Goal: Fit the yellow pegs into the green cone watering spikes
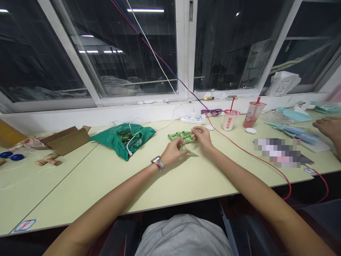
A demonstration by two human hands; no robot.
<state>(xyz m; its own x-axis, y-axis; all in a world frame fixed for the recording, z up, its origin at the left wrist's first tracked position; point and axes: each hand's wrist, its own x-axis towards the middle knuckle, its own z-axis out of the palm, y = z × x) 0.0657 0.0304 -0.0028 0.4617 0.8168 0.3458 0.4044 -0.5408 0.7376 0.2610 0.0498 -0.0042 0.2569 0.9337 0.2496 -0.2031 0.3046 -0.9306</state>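
Observation:
My left hand [174,152], with a watch on its wrist, is closed around a pale green cone [192,153]. The cone's narrow tip points right, just above the table. Beyond it lies a cluster of several green rolled pieces [174,136] with open, flared ends. At the right end of that cluster is my right hand [202,137], thumb and fingertips pinched together. Whatever lies between those fingertips is too small to make out. A green plastic bag [110,138], left of my hands, gapes open and shows green strips inside.
Two drink cups, one white [227,122] and one pink [252,116], stand at the back right near a power strip [188,120]. A red cable [255,160] crosses the table. Cardboard [69,141] lies at left. Another person's hand [327,127] rests at far right.

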